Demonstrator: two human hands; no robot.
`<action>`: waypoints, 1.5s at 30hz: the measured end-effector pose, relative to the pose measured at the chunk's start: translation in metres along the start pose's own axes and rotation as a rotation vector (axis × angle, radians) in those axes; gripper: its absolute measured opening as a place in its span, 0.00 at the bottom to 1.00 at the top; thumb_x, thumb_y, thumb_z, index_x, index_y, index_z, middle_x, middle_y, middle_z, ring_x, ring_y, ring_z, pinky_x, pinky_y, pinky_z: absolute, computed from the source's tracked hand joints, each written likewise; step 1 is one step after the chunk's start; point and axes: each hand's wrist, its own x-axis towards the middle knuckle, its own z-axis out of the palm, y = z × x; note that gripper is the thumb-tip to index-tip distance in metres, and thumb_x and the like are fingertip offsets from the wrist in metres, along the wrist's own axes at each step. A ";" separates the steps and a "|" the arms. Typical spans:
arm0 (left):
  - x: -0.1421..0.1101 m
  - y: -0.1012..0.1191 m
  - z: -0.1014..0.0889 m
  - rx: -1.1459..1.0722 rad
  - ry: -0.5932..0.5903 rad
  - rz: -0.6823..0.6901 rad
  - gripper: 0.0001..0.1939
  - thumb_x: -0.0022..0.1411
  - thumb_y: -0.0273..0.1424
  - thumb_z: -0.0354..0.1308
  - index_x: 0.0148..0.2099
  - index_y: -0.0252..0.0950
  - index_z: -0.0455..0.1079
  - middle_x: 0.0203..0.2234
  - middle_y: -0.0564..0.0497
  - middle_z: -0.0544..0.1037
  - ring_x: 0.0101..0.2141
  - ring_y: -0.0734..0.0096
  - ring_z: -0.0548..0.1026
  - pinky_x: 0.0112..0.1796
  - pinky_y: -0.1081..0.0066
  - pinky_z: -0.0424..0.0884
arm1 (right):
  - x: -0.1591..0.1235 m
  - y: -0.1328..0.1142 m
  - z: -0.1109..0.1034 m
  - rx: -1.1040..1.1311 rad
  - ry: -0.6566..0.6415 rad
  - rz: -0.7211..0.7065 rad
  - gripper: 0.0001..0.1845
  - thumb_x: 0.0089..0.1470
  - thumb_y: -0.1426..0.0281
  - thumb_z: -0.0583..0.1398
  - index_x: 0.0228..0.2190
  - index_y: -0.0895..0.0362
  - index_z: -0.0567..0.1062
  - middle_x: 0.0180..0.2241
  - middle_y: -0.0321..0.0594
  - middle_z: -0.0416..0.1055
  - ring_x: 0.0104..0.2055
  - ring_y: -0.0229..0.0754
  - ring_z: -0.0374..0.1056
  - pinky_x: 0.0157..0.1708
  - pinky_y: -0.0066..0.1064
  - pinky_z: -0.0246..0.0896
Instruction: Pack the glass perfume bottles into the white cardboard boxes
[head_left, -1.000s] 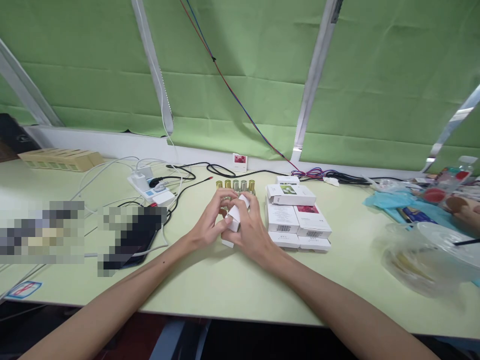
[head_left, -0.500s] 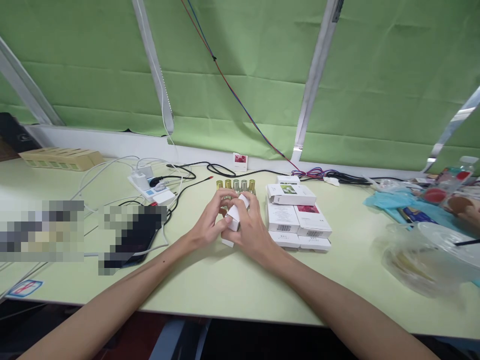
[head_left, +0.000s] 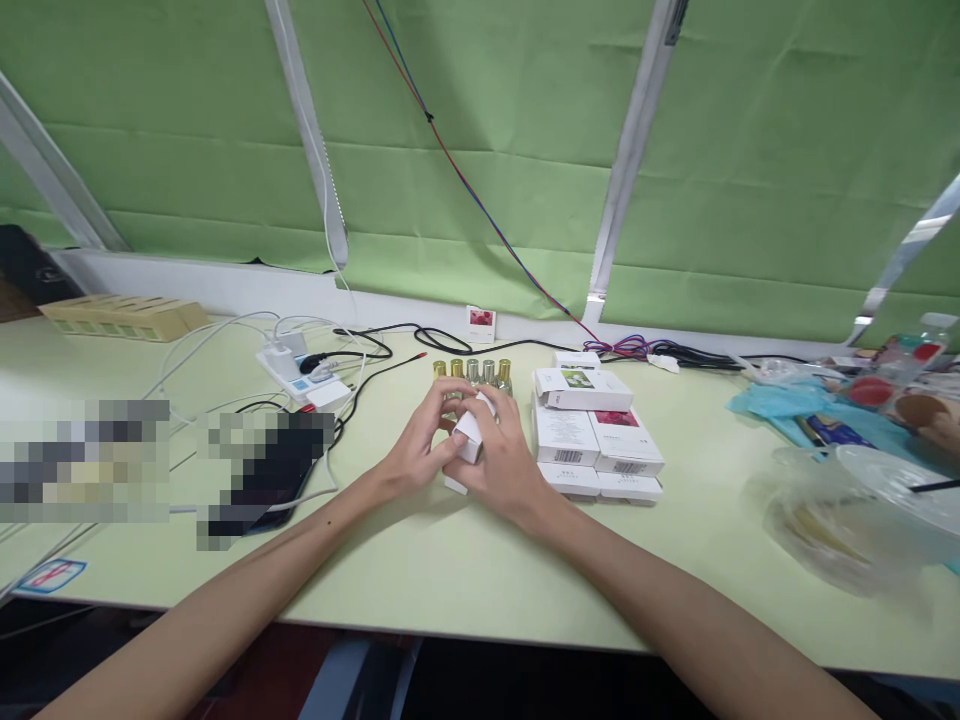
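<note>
your left hand [head_left: 424,440] and right hand [head_left: 504,455] are gripping the small white box [head_left: 469,428] between them, just this side of the metallic-capped bottles [head_left: 472,371]. its long axis is slanting away and rightward over the pale green desk [head_left: 427,575]; green blinds [head_left: 480,200] are hanging behind. your fingers are hiding much of it, and blurring is masking items at far left.

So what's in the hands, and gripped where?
A small white box, held by its sides between the fingers of the left hand and right hand.
</note>
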 end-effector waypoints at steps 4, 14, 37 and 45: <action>0.000 0.001 0.001 0.012 0.009 0.012 0.21 0.69 0.44 0.55 0.59 0.43 0.59 0.53 0.44 0.65 0.46 0.61 0.74 0.38 0.67 0.74 | 0.000 0.002 0.002 0.043 0.034 -0.055 0.25 0.53 0.67 0.63 0.53 0.55 0.70 0.58 0.52 0.63 0.68 0.55 0.54 0.64 0.50 0.60; -0.001 0.003 0.001 0.007 0.009 0.016 0.20 0.68 0.39 0.56 0.59 0.44 0.58 0.53 0.44 0.63 0.41 0.66 0.73 0.37 0.67 0.73 | -0.001 0.006 0.007 0.139 0.123 -0.079 0.33 0.52 0.65 0.63 0.58 0.56 0.63 0.60 0.55 0.62 0.66 0.55 0.58 0.63 0.52 0.61; -0.001 0.001 0.005 -0.063 0.076 -0.176 0.20 0.69 0.43 0.57 0.57 0.44 0.57 0.55 0.45 0.63 0.40 0.67 0.74 0.35 0.68 0.74 | 0.000 -0.005 0.001 0.364 0.077 0.149 0.35 0.46 0.71 0.62 0.55 0.57 0.60 0.69 0.61 0.56 0.72 0.57 0.52 0.68 0.54 0.55; 0.001 0.001 0.005 -0.058 0.081 -0.172 0.21 0.68 0.45 0.57 0.57 0.43 0.58 0.54 0.44 0.65 0.42 0.65 0.74 0.36 0.67 0.74 | 0.000 -0.003 0.002 0.353 0.078 0.129 0.33 0.46 0.71 0.62 0.54 0.55 0.61 0.68 0.59 0.58 0.72 0.57 0.54 0.67 0.54 0.56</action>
